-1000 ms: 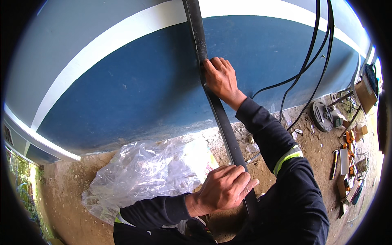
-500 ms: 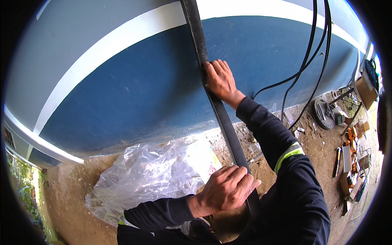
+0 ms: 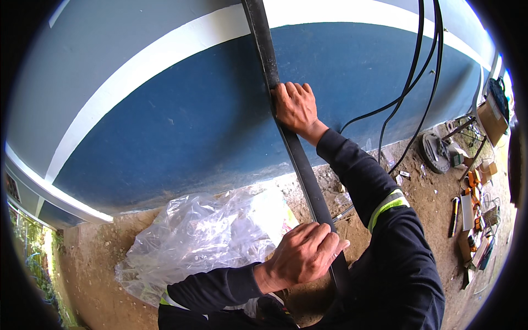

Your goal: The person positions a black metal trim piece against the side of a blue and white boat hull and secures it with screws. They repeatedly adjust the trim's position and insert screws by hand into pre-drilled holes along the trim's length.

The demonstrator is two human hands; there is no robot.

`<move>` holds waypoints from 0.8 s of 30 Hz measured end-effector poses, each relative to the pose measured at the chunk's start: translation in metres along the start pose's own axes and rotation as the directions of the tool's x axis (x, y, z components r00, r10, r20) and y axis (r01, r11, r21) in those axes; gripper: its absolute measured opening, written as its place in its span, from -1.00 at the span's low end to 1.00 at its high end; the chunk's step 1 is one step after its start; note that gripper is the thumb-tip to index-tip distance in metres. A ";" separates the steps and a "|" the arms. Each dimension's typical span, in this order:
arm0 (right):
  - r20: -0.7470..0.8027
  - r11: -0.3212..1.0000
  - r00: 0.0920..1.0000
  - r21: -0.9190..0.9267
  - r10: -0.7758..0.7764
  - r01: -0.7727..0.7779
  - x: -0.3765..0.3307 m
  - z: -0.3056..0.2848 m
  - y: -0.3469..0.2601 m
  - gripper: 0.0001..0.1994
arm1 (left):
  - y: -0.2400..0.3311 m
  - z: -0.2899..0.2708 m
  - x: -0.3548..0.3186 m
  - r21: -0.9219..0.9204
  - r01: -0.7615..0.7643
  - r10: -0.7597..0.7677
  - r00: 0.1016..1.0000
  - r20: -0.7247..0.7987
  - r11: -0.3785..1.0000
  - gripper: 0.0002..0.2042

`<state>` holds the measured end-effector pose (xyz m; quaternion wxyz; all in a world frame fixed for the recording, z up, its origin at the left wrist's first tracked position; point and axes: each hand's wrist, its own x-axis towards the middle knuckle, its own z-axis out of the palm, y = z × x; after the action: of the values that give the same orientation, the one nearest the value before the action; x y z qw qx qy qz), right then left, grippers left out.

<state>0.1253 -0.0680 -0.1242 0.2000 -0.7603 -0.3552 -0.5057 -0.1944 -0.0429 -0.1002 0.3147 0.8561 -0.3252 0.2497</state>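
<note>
A long black bar (image 3: 302, 166) runs at a slant from the top of the view down toward my body, in front of a blue wall. Higher up, my right hand (image 3: 297, 110) has its fingers curled over the bar's edge, the arm stretched out. My left hand (image 3: 307, 254) closes around the same bar lower down, close to me. Its fingertips are partly hidden. Both sleeves are dark, with reflective bands.
Crumpled clear plastic sheeting (image 3: 203, 242) lies on the dirt ground at the left. Black cables (image 3: 411, 82) hang along the wall (image 3: 165, 137) at the right. Farther right are a round dark base (image 3: 435, 153), a hammer-like tool (image 3: 454, 216) and scattered boxes and tools (image 3: 474, 220).
</note>
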 end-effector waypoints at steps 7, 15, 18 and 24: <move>0.026 0.991 0.992 0.048 0.124 -0.126 -0.001 -0.001 -0.008 -0.85 | 0.004 0.000 -0.001 0.029 0.006 -0.006 1.000 -0.006 1.000 -0.72; 0.144 0.917 0.937 0.201 0.319 -0.344 0.001 -0.012 -0.020 -0.86 | 0.006 0.002 -0.003 0.050 0.003 -0.004 1.000 0.011 0.999 -0.73; 0.112 0.924 0.955 0.245 0.273 -0.293 -0.005 -0.012 -0.022 -0.87 | 0.009 0.004 -0.008 0.045 0.002 -0.003 0.999 0.035 0.999 -0.75; 0.172 0.742 0.786 0.259 0.594 -0.618 0.010 0.026 -0.042 -0.67 | 0.004 0.001 0.005 0.136 -0.091 0.086 0.995 0.044 0.987 -0.74</move>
<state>0.1126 -0.0190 -0.1282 0.4529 -0.8138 -0.1693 -0.3226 -0.1938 -0.0480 -0.0962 0.2372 0.8650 -0.3507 0.2692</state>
